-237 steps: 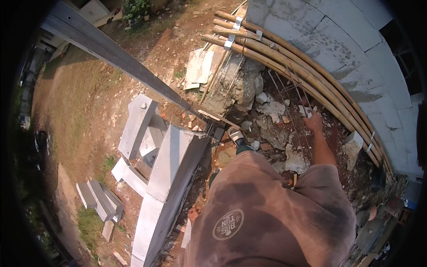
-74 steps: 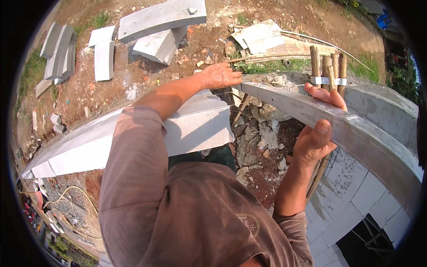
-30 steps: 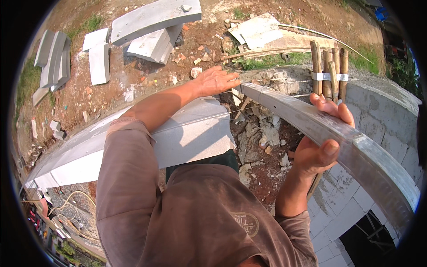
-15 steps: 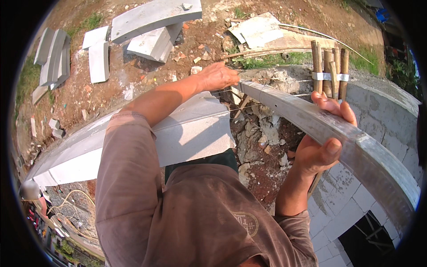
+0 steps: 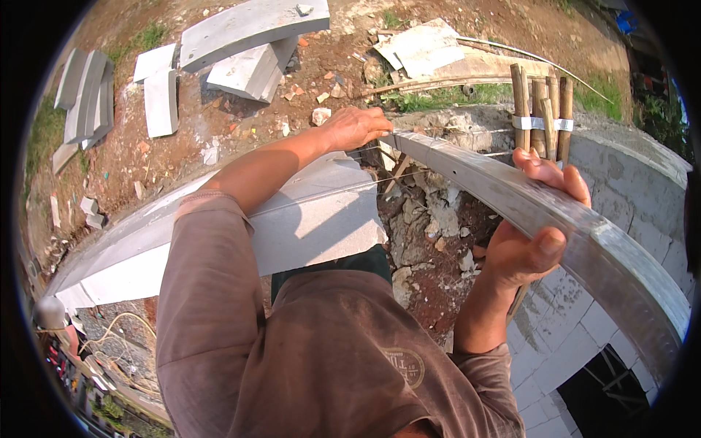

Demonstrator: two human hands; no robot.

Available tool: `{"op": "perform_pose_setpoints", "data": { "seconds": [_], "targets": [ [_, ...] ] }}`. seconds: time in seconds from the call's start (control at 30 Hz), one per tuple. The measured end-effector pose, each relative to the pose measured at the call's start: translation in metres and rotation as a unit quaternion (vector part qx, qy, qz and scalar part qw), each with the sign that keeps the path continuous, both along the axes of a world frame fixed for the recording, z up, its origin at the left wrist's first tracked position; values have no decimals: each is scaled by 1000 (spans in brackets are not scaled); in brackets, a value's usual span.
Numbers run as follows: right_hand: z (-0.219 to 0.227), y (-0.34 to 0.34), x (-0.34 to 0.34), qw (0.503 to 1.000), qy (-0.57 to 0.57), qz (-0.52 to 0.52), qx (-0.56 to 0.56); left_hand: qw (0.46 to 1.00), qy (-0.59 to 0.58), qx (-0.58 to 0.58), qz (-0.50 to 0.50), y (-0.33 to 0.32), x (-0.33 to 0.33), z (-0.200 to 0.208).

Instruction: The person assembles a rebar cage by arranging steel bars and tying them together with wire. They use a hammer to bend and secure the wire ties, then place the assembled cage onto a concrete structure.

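A long, straight-sided rectangular metal bar (image 5: 475,171) runs from the middle of the view to the lower right. At its far end my left hand (image 5: 355,128) is closed, fingers curled over the tip. Nearer to me, my right hand (image 5: 529,241) grips the bar from below, the thumb on the near side and the fingers round the far side. Beneath my left forearm lies a pale block wall (image 5: 314,219), with a thin string (image 5: 332,193) along it. The string crosses the gap beside the wall, under the bar.
Upright bamboo stakes (image 5: 540,117) with a white band stand behind the bar. A block wall (image 5: 621,197) with a dark opening (image 5: 602,394) is at right. Broken rubble (image 5: 420,241) fills the gap. Grey blocks (image 5: 252,36) lie stacked on the dirt at far left.
My right hand has shifted very slightly to the right along with the bar. My left hand stays nearly in place at the far end.
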State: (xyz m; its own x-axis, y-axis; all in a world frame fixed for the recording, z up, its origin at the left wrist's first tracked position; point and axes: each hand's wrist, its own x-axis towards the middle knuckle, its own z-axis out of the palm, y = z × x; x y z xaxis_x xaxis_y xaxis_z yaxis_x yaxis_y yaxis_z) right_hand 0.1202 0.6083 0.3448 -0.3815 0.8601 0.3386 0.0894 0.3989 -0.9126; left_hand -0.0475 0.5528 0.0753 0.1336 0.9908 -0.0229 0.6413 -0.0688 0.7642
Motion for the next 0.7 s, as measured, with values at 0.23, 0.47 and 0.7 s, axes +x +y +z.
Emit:
{"op": "perform_pose_setpoints", "data": {
  "seconds": [0.23,0.47,0.7],
  "targets": [
    [1,-1,-2,1000,-6,1,-3,981,108,147,-67,13,-14,2],
    [-2,-1,-1,1000,15,9,-8,987,-15,-91,-133,38,-20,24],
    [-11,6,7,998,34,51,33,981,-143,-111,-65,24,-11,-1]
  ]
}}
